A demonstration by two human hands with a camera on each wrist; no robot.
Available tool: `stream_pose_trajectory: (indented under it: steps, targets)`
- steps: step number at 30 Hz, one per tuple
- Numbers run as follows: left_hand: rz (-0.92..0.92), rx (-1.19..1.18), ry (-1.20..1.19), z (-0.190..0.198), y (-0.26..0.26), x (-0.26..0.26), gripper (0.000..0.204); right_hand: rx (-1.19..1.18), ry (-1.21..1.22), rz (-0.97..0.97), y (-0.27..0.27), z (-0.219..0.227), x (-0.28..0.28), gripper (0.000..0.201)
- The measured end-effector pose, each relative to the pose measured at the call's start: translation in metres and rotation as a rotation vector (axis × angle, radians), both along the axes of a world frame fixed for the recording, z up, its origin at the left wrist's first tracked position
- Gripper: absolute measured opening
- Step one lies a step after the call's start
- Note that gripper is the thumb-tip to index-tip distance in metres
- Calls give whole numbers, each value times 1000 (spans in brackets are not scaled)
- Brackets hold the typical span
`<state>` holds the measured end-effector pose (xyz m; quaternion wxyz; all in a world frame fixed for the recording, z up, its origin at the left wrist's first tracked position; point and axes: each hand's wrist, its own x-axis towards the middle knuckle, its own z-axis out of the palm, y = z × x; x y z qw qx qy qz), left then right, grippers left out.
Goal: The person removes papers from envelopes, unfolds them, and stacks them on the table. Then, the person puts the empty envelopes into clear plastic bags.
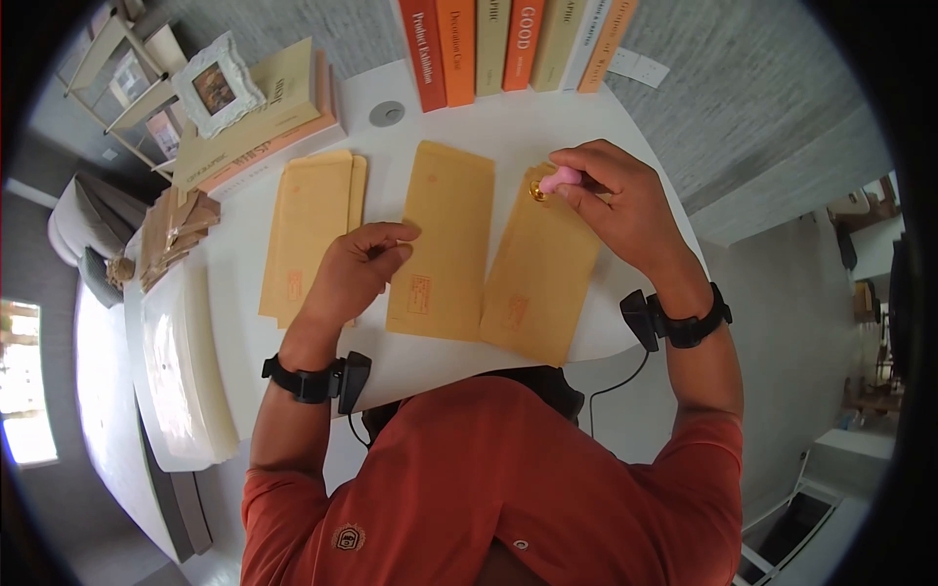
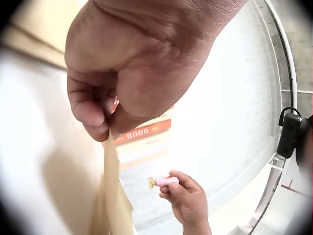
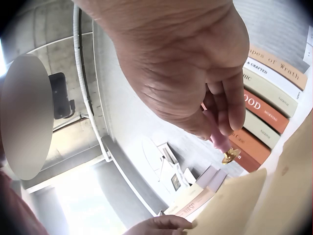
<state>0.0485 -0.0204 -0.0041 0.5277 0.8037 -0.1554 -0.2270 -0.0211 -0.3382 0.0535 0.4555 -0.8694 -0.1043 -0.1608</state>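
My right hand [image 1: 620, 200] grips the pink handle of a wax seal stamp [image 1: 559, 181], whose gold head is over the upper part of the right-hand kraft envelope [image 1: 542, 269]. In the right wrist view the gold stamp head [image 3: 231, 156] points down and away from the fingers. My left hand [image 1: 357, 272] pinches the left edge of the middle kraft envelope [image 1: 445, 234] between thumb and fingers. Seen from the left wrist, that envelope edge [image 2: 111, 166] rises to the fingertips. Red printed marks show near the lower ends of the envelopes.
More kraft envelopes [image 1: 311, 220] lie stacked on the left of the white table [image 1: 391, 366]. A row of upright books [image 1: 489, 49] stands at the back. Flat books [image 1: 254, 127] with a white picture frame [image 1: 217, 86] and brown paper packets [image 1: 176, 234] occupy the left side.
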Motion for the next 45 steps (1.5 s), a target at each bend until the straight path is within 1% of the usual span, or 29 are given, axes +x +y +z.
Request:
stream_pose_trajectory:
  steps: [2,6,9,12,14,18,21,24,27,30,31,33,36,37,39,40,41,42,44,45]
  targets:
    - [26,100,-52,-9,16,5,21,-49,-31,51,16,1,14,22]
    - [-90,244,-292,-21,25,-2,23,-173,-19,151,56,5,40,22]
    - [-98,291,-326,-19,25,-5,22,-233,17,188,84,-11,63,23]
    - [-110,247,-396,-22,27,-6,21,-323,20,197,100,-36,83,21]
    - [-112,226,-385,-23,28,-5,20,-305,69,197,108,-46,92,21]
    - [-143,215,-442,-31,32,0,19,-280,118,201,120,-53,100,17]
    - [-140,195,-443,-36,32,3,17,-317,131,208,125,-54,103,15]
    - [-133,202,-419,-33,31,3,17,-373,107,181,130,-55,102,13]
    - [-136,241,-391,-30,29,5,17,-391,98,183,130,-55,103,13]
    - [-113,201,-323,-28,31,3,19,-381,105,208,121,-54,105,14]
    - [-98,139,-296,-23,35,1,19,-341,104,185,117,-47,102,16]
    - [-67,18,-237,-10,48,-4,20,-256,109,143,105,-27,90,22]
    - [48,-80,-193,15,76,-3,21,-36,75,99,78,-11,70,22]
    - [73,-11,-168,27,89,1,21,-42,70,77,72,-7,61,22]
    - [138,-15,-140,36,106,13,22,-58,55,29,61,0,46,21]
    - [127,115,-325,29,119,23,21,-59,57,23,55,0,42,22]
    - [111,240,-510,26,120,30,21,-62,61,14,48,-1,37,22]
    - [122,300,-609,22,114,31,21,-67,67,0,39,-3,31,23]
    - [139,409,-806,28,93,24,21,7,66,-15,27,-7,23,22]
    - [129,266,-540,26,71,16,22,43,65,-21,23,-9,20,22]
